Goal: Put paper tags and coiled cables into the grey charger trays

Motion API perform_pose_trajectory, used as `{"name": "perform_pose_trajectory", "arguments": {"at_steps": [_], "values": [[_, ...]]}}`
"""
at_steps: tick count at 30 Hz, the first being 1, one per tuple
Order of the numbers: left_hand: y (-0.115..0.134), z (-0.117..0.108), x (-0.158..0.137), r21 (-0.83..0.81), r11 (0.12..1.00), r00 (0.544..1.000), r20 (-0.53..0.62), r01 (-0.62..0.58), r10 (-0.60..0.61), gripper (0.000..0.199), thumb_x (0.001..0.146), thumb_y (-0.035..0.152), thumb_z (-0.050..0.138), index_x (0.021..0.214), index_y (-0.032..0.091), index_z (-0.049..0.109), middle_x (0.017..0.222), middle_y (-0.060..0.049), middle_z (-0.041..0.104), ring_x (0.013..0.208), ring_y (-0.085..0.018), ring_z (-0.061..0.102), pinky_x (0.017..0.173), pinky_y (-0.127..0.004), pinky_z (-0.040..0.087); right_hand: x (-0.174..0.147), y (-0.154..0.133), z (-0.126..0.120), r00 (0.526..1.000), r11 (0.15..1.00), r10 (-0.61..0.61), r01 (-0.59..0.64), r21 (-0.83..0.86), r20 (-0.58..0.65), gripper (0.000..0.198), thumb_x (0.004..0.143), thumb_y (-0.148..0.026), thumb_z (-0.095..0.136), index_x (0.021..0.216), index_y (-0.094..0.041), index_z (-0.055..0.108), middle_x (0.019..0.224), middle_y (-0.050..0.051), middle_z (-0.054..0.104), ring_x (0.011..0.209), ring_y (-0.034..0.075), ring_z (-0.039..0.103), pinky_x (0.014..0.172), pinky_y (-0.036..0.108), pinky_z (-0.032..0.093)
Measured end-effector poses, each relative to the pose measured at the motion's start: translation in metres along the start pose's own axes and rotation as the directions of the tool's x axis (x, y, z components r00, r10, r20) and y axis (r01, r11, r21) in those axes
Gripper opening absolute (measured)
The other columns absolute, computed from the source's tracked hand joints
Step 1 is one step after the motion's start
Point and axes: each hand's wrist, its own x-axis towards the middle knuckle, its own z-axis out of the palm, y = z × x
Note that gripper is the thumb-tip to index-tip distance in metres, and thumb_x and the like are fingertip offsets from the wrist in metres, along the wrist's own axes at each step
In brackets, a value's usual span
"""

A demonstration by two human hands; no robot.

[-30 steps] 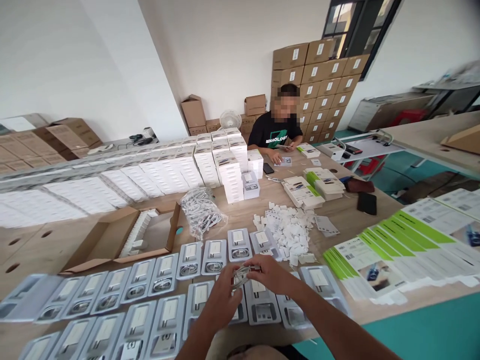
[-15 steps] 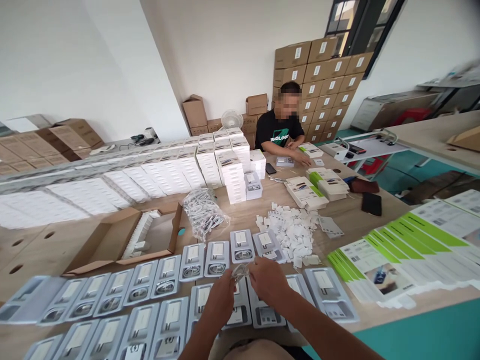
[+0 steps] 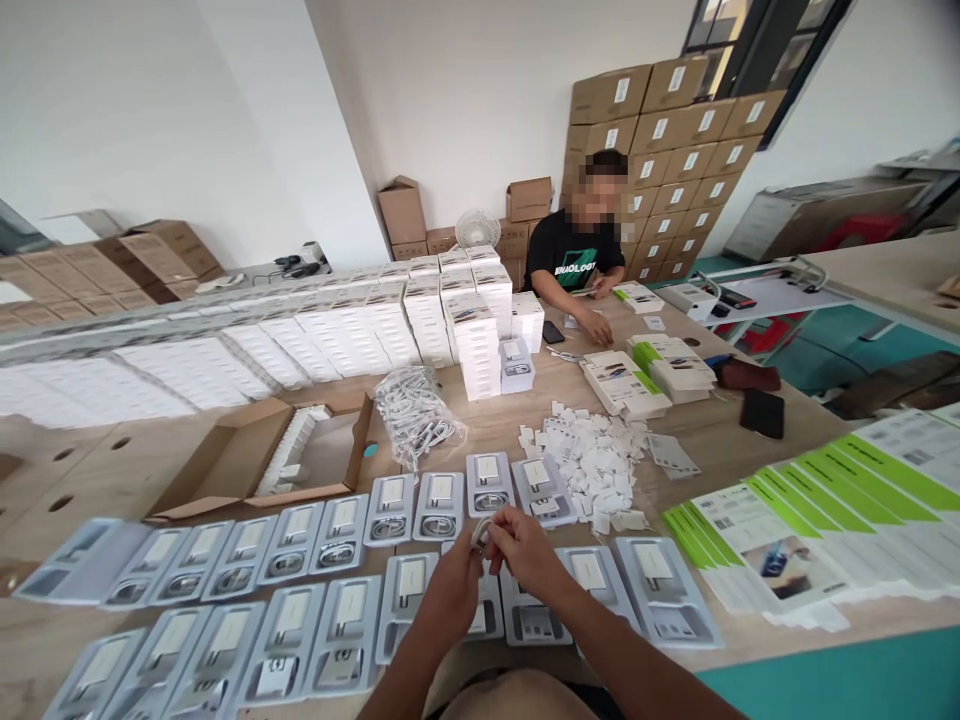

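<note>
Between my two hands is a coiled white cable [image 3: 481,533]. My left hand [image 3: 454,578] is closed round its left side, and my right hand [image 3: 523,548] pinches it from the right. The fingers hide part of the coil. Just beyond them lies a grey tray [image 3: 544,491] with a white charger and a small white card in it, no cable coil visible there. Its left neighbour, another tray [image 3: 490,483], holds a charger with a coiled cable below. Under my forearms a front row of trays [image 3: 343,632] carries chargers, several with small cards.
A plastic bag of cables [image 3: 420,412] lies beyond the trays, beside an open cardboard box [image 3: 217,462] of white pieces. Loose white cards [image 3: 596,460] form a pile. Green-and-white box sleeves [image 3: 795,520] fan out at right. A co-worker [image 3: 576,255] sits across the table near white box stacks [image 3: 472,345].
My hands have drawn closer together round the cable, which now looks more tightly coiled. The co-worker's one hand has lifted a thing from the table. The view has shifted slightly.
</note>
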Motion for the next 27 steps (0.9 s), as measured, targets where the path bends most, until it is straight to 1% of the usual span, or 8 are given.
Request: {"name": "perform_pose_trajectory", "arguments": {"at_steps": [3, 5, 8, 10, 14, 19, 24, 27], "values": [[-0.001, 0.003, -0.001, -0.223, 0.972, 0.997, 0.004, 0.073, -0.074, 0.018, 0.091, 0.030, 0.035, 0.087, 0.020, 0.049, 0.070, 0.003, 0.052, 0.063, -0.014, 0.046, 0.060, -0.025, 0.034, -0.002, 0.003, 0.004, 1.000, 1.000, 0.022, -0.022, 0.015, -0.008, 0.023, 0.085, -0.042, 0.049, 0.080, -0.020, 0.053, 0.059, -0.002, 0.061, 0.048, 0.016, 0.058, 0.043, 0.024, 0.035], [-0.002, 0.005, -0.001, -0.309, 0.945, 0.995, 0.017, 0.103, -0.103, 0.021, 0.090, 0.037, 0.038, 0.085, 0.020, 0.049, 0.067, 0.004, 0.048, 0.060, -0.013, 0.043, 0.057, -0.024, 0.034, -0.004, 0.004, 0.003, 0.989, 0.991, -0.081, 0.067, -0.114, -0.122, 0.020, 0.083, -0.038, 0.054, 0.080, -0.019, 0.057, 0.067, 0.000, 0.062, 0.057, 0.016, 0.057, 0.053, 0.026, 0.042], [-0.003, 0.004, -0.002, -0.226, 0.971, 0.997, 0.019, 0.080, -0.078, 0.029, 0.092, 0.047, 0.038, 0.087, 0.021, 0.049, 0.068, 0.004, 0.049, 0.062, -0.013, 0.046, 0.059, -0.025, 0.034, -0.006, 0.002, -0.005, 0.925, 0.927, -0.270, 0.174, -0.333, -0.268, 0.023, 0.073, -0.026, 0.064, 0.094, -0.020, 0.059, 0.090, 0.003, 0.062, 0.074, 0.016, 0.056, 0.073, 0.030, 0.046], [-0.002, 0.000, -0.003, -0.106, 0.994, 0.998, 0.045, 0.039, -0.034, 0.029, 0.094, 0.046, 0.036, 0.087, 0.021, 0.049, 0.071, 0.003, 0.053, 0.065, -0.014, 0.049, 0.062, -0.025, 0.035, -0.007, -0.002, -0.012, 0.940, 0.908, -0.276, 0.187, -0.374, -0.200, 0.032, 0.069, -0.021, 0.066, 0.099, -0.021, 0.057, 0.097, 0.002, 0.061, 0.077, 0.016, 0.055, 0.075, 0.029, 0.046], [0.000, -0.013, -0.006, 0.078, 0.996, 0.989, 0.146, -0.044, 0.032, 0.027, 0.097, 0.039, 0.030, 0.085, 0.022, 0.047, 0.072, 0.002, 0.057, 0.067, -0.015, 0.052, 0.064, -0.027, 0.035, -0.015, -0.009, -0.028, 0.988, 0.908, -0.143, 0.157, -0.388, 0.066, 0.026, 0.070, -0.018, 0.064, 0.095, -0.022, 0.057, 0.083, -0.003, 0.062, 0.069, 0.013, 0.056, 0.065, 0.024, 0.044], [0.002, -0.019, -0.014, 0.316, 0.933, 0.948, 0.310, -0.174, 0.071, 0.018, 0.095, 0.033, 0.035, 0.093, 0.023, 0.051, 0.086, -0.003, 0.064, 0.082, -0.020, 0.057, 0.073, -0.029, 0.037, -0.032, -0.010, -0.041, 0.986, 0.878, -0.023, 0.099, -0.468, 0.165, 0.017, 0.072, -0.028, 0.070, 0.086, -0.021, 0.063, 0.080, -0.002, 0.065, 0.071, 0.014, 0.058, 0.064, 0.024, 0.042], [0.013, -0.011, -0.017, 0.358, 0.906, 0.915, 0.398, -0.224, 0.069, 0.025, 0.094, 0.037, 0.037, 0.091, 0.023, 0.058, 0.097, -0.006, 0.066, 0.092, -0.024, 0.059, 0.079, -0.033, 0.041, -0.041, 0.001, -0.054, 0.962, 0.862, 0.033, 0.110, -0.495, 0.271, 0.011, 0.076, -0.027, 0.066, 0.085, -0.021, 0.068, 0.078, -0.001, 0.067, 0.068, 0.014, 0.058, 0.062, 0.024, 0.042], [0.014, -0.006, -0.013, 0.265, 0.948, 0.935, 0.347, -0.177, 0.078, 0.032, 0.092, 0.037, 0.043, 0.119, 0.025, 0.054, 0.110, -0.007, 0.064, 0.102, -0.023, 0.057, 0.088, -0.033, 0.042, -0.027, 0.007, -0.078, 0.964, 0.831, 0.040, 0.114, -0.544, 0.262, 0.009, 0.078, -0.025, 0.064, 0.085, -0.020, 0.068, 0.075, -0.001, 0.066, 0.068, 0.014, 0.059, 0.060, 0.023, 0.043]]}}
